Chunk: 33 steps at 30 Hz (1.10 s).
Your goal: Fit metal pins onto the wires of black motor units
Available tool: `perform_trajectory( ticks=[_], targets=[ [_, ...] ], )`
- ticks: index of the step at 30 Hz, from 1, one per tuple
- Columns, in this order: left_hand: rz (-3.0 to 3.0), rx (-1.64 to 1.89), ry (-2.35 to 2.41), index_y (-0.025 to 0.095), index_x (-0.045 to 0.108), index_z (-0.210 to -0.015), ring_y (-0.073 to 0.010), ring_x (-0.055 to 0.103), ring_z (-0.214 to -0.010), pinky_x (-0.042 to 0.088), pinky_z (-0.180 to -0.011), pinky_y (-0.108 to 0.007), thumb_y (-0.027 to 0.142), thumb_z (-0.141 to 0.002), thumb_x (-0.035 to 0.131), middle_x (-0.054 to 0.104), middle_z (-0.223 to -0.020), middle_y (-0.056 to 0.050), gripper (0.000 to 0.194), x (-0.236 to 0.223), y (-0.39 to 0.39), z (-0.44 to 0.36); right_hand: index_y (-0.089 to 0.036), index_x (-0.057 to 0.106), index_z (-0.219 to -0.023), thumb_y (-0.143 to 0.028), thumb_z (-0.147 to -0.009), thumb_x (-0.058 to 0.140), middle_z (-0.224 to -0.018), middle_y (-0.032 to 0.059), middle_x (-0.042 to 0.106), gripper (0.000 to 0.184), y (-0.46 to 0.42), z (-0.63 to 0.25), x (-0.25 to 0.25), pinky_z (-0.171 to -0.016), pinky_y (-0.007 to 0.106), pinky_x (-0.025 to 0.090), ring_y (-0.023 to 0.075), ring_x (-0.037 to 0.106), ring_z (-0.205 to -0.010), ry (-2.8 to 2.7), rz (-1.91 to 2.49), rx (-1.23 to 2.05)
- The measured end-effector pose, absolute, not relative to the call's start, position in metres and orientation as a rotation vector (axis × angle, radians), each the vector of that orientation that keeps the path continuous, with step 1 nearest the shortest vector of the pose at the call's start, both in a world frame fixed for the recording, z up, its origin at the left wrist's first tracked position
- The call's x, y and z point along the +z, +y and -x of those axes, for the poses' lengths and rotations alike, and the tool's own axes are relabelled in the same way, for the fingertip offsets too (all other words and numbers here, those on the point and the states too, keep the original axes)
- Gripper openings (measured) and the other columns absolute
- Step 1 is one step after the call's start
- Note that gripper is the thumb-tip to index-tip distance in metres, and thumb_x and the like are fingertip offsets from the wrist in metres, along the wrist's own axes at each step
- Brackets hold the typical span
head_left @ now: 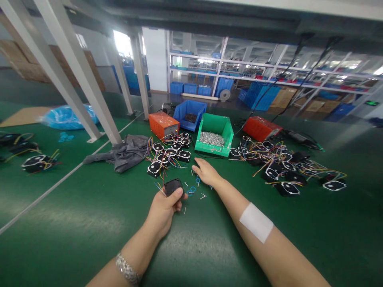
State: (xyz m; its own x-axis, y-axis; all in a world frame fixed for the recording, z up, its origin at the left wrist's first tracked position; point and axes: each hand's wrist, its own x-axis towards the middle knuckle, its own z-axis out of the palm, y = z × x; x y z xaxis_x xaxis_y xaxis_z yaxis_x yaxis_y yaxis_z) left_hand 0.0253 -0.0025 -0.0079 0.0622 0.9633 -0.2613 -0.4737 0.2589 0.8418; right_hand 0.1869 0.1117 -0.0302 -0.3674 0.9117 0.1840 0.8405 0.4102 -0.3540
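Head view: left hand (166, 205) grips a black unit (172, 185) just below frame center, wires (160, 189) poking left, probably to stay clear. Right hand (206, 171), fingers loosely open, is beside loose screws (203, 196), likely kept below the green bin (216, 124) for easy reach.

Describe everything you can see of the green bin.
The green bin looks like worn plastic, with scuffed rims and a low front. Standing upright on the green tabletop, it holds many small silvery pieces. The blue bin is behind its left side; contact is unclear. Neither hand touches it.
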Motion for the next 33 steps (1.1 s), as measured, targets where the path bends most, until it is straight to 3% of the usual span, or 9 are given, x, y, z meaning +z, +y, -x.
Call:
perform_trajectory(
  ticks=[4, 9, 13, 16, 21, 24, 28, 30, 33],
  targets=[
    [-0.679, 1.246, 0.990, 0.013, 0.048, -0.072, -0.0051, 0.043, -0.038, 0.029, -0.040, -0.017, 0.026, -0.061, 0.064, 0.060, -0.052, -0.001, 0.024, -0.005, 0.001, -0.018, -0.013, 0.046, -0.116, -0.032, -0.082, 0.039, -0.121, 0.0090, 0.045, 0.040, 0.088, -0.174, -0.026, -0.097, 0.032, 0.027, 0.0181, 0.036, -0.114, -2.483, 1.293, 0.349],
    [-0.708, 1.303, 1.017, 0.011, 0.052, -0.070, -0.0058, 0.042, -0.037, 0.031, -0.039, -0.019, 0.034, -0.064, 0.059, 0.059, -0.054, -0.002, 0.025, -0.005, 0.003, -0.018, -0.012, 0.047, -0.114, -0.033, -0.076, 0.050, -0.121, 0.0113, 0.044, 0.044, 0.050, -0.179, -0.025, -0.096, 0.033, 0.028, 0.0195, 0.035, -0.115, -2.568, 1.080, 0.396],
    [-0.571, 1.382, 0.977, 0.012, 0.056, -0.075, -0.0132, 0.054, -0.053, 0.042, -0.049, -0.025, 0.039, -0.067, 0.053, 0.062, -0.064, -0.003, 0.028, -0.005, 0.006, -0.016, -0.016, 0.047, -0.114, -0.033, -0.073, 0.054, -0.119, 0.0089, 0.047, 0.044, 0.037, -0.187, -0.018, -0.095, 0.033, 0.030, 0.0179, 0.037, -0.112, -2.514, 1.056, 0.472],
    [-0.618, 1.476, 1.076, 0.012, 0.060, -0.074, -0.0164, 0.056, -0.062, 0.044, -0.056, -0.027, 0.041, -0.065, 0.053, 0.062, -0.063, -0.002, 0.031, -0.006, 0.010, -0.007, -0.017, 0.050, -0.109, -0.027, -0.076, 0.050, -0.118, 0.0074, 0.048, 0.034, 0.035, -0.195, -0.004, -0.094, 0.033, 0.030, 0.0163, 0.039, -0.110, -2.353, 1.126, 0.404],
    [-0.809, 1.465, 1.170, 0.009, 0.062, -0.074, -0.0154, 0.054, -0.058, 0.041, -0.052, -0.024, 0.046, -0.062, 0.057, 0.060, -0.058, -0.003, 0.039, -0.005, 0.013, 0.005, -0.018, 0.060, -0.077, -0.014, -0.072, 0.052, -0.077, 0.0017, 0.060, 0.010, 0.027, -0.206, 0.021, -0.066, 0.024, 0.041, 0.0135, 0.054, -0.074, -2.396, 1.402, 0.369],
    [-0.757, 1.417, 1.068, 0.009, 0.061, -0.075, -0.0123, 0.051, -0.053, 0.039, -0.046, -0.022, 0.043, -0.062, 0.058, 0.059, -0.058, -0.002, 0.036, -0.001, 0.011, 0.004, -0.019, 0.058, -0.070, -0.020, -0.066, 0.060, -0.069, -0.0001, 0.058, 0.005, 0.019, -0.206, 0.023, -0.054, 0.022, 0.036, 0.0135, 0.053, -0.063, -2.623, 1.483, 0.408],
    [-0.687, 1.361, 0.891, 0.014, 0.059, -0.077, -0.0053, 0.047, -0.049, 0.034, -0.040, -0.014, 0.030, -0.065, 0.061, 0.057, -0.063, 0.001, 0.021, 0.002, 0.009, -0.001, -0.017, 0.056, -0.071, -0.022, -0.065, 0.061, -0.073, 0.0034, 0.057, 0.009, 0.013, -0.199, 0.016, -0.054, 0.023, 0.034, 0.0159, 0.053, -0.066, -2.725, 1.538, 0.308],
    [-0.665, 1.335, 0.849, 0.015, 0.058, -0.083, -0.0044, 0.049, -0.052, 0.038, -0.044, -0.014, 0.020, -0.061, 0.065, 0.058, -0.072, 0.001, 0.023, 0.003, 0.008, -0.002, -0.015, 0.054, -0.067, -0.016, -0.068, 0.056, -0.071, 0.0043, 0.057, 0.003, 0.013, -0.196, 0.012, -0.055, 0.023, 0.033, 0.0154, 0.052, -0.065, -2.737, 1.529, 0.295],
    [-0.632, 1.310, 0.825, 0.016, 0.056, -0.088, -0.0081, 0.055, -0.062, 0.045, -0.054, -0.018, 0.012, -0.057, 0.067, 0.058, -0.081, -0.001, 0.033, 0.004, 0.007, -0.004, -0.015, 0.052, -0.067, -0.009, -0.071, 0.050, -0.069, 0.0040, 0.055, 0.008, 0.014, -0.192, 0.011, -0.055, 0.023, 0.033, 0.0143, 0.051, -0.065, -2.654, 1.484, 0.323]
  ],
)
